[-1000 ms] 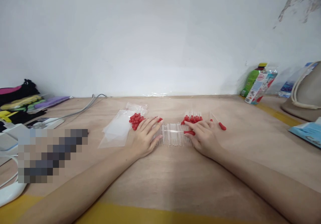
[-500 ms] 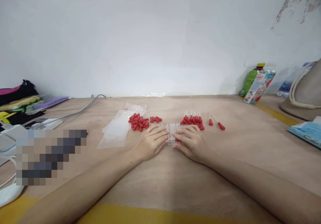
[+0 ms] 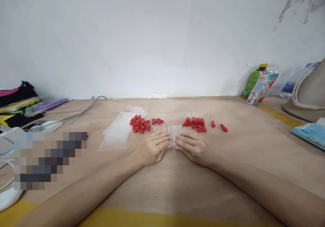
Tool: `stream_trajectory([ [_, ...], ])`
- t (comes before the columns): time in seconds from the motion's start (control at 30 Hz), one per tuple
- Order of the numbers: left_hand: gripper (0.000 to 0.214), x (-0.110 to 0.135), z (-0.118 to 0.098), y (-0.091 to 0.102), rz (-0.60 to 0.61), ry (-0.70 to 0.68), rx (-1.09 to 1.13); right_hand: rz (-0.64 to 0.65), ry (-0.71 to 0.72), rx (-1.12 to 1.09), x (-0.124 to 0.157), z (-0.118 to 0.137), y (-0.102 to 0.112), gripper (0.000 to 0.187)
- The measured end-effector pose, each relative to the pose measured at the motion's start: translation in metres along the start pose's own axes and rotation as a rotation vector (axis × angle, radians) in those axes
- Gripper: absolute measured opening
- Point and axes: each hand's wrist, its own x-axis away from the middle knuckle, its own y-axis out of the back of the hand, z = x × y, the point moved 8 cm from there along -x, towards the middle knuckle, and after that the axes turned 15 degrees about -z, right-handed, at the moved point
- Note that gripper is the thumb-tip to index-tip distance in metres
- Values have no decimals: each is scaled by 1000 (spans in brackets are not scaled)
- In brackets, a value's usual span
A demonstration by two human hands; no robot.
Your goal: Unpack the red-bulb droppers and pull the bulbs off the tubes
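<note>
A row of clear glass tubes (image 3: 173, 132) lies on the wooden table (image 3: 177, 186). My left hand (image 3: 152, 147) and my right hand (image 3: 194, 146) rest flat on the tubes' near part, fingers stretched out and fingertips almost touching. A heap of red rubber caps (image 3: 139, 124) lies just beyond my left hand. Several tubes with red caps fitted (image 3: 195, 121) lie beyond my right hand, and two more capped tubes (image 3: 219, 123) lie further right.
Clear plastic bags (image 3: 118, 130) lie left of the caps. Grey cables (image 3: 81, 111), white devices and folded cloth sit at the far left. Bottles (image 3: 259, 83), a beige bag (image 3: 308, 91) and a blue packet (image 3: 309, 132) stand at the right by the wall.
Both hands slid inward and towards me, pushing the spread tubes into a tighter bunch. More red caps show now that my left hand has left them.
</note>
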Motion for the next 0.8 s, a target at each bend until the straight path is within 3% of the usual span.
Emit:
stream_trajectory([
  [0.33, 10, 1, 1, 5, 5, 46, 54, 28, 96, 30, 8, 3, 4, 22],
  [0.53, 12, 7, 7, 13, -7, 61, 55, 43, 108, 32, 8, 3, 17, 21],
  [0.63, 13, 16, 33, 28, -57, 200, -36, -20, -19, 115, 10, -20, 35, 20],
  [0.8, 17, 36, 80, 40, -55, 471, -204, -111, -404, 330, 29, -83, 66, 19],
])
